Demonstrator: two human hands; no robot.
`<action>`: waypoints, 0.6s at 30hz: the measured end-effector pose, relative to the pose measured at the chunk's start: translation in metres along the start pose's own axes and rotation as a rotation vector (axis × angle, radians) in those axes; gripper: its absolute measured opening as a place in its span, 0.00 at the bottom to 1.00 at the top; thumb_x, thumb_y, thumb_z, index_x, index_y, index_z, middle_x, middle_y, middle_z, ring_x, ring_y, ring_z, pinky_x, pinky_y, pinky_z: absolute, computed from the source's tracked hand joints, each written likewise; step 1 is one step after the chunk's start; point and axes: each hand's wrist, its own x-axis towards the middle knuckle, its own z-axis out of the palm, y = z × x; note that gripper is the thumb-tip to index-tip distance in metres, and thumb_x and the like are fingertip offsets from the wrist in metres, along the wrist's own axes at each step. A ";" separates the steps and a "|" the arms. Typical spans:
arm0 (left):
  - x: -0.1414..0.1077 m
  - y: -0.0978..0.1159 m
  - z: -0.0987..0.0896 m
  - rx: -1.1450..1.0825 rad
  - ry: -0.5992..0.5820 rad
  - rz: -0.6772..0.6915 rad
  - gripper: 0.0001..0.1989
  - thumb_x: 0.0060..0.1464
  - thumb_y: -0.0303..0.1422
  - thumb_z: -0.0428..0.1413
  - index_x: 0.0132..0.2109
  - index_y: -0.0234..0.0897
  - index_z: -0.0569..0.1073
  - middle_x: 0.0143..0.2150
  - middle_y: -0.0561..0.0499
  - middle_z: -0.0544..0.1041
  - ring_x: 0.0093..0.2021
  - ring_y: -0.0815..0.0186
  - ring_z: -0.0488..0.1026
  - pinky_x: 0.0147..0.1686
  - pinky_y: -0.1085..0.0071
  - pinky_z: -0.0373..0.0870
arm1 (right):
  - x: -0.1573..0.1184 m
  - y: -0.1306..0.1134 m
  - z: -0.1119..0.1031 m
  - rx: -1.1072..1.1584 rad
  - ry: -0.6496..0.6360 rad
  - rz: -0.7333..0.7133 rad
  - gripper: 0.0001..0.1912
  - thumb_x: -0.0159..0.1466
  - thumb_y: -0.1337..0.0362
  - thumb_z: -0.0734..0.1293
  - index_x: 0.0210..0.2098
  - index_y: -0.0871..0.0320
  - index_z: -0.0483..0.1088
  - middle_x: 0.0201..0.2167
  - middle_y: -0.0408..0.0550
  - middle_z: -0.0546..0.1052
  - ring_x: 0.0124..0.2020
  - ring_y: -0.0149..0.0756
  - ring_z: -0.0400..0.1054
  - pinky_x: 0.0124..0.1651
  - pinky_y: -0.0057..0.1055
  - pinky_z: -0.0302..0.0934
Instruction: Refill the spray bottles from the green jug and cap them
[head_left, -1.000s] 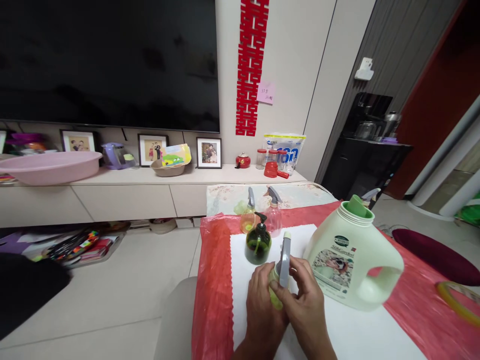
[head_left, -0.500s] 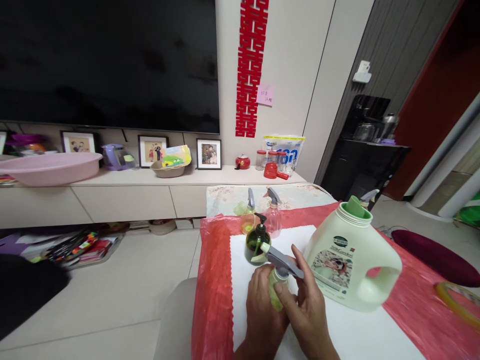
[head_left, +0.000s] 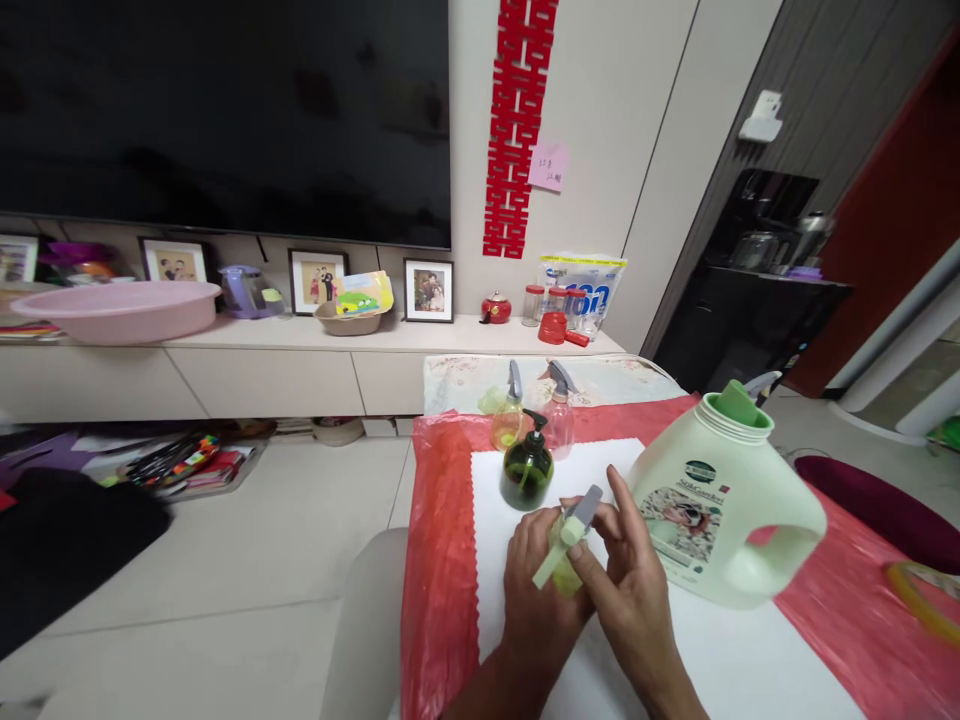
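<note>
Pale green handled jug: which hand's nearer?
Right. The right hand is just left of the jug; the left hand is farther left, around the spray bottle.

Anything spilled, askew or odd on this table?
No spill or damage shows around the spray bottle between the left hand and right hand. Mildly odd: the large jug stands uncapped, a green piece protruding from its neck, and the red plastic sheet is wrinkled.

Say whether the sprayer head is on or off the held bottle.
On: the grey sprayer head sits atop the bottle; whether it is tight, I cannot tell.
</note>
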 end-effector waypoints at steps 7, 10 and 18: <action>-0.001 0.001 0.001 0.010 0.042 0.053 0.15 0.64 0.38 0.51 0.54 0.37 0.66 0.45 0.42 0.78 0.43 0.56 0.78 0.42 0.57 0.79 | 0.004 -0.004 -0.002 -0.086 0.049 -0.115 0.48 0.66 0.56 0.69 0.76 0.60 0.42 0.50 0.52 0.67 0.49 0.26 0.68 0.52 0.17 0.68; 0.000 0.002 0.001 -0.001 0.030 -0.013 0.17 0.62 0.39 0.53 0.55 0.38 0.66 0.44 0.44 0.78 0.43 0.56 0.78 0.42 0.57 0.79 | 0.006 -0.017 -0.008 -0.181 0.062 -0.199 0.43 0.67 0.59 0.69 0.75 0.59 0.48 0.56 0.53 0.66 0.54 0.28 0.68 0.53 0.16 0.68; -0.002 0.000 0.003 -0.008 0.014 -0.073 0.32 0.40 0.31 0.66 0.54 0.40 0.65 0.46 0.46 0.77 0.45 0.53 0.78 0.44 0.54 0.79 | 0.025 -0.071 -0.025 -0.166 0.251 -0.245 0.44 0.64 0.54 0.73 0.74 0.54 0.54 0.57 0.54 0.65 0.52 0.34 0.69 0.55 0.27 0.70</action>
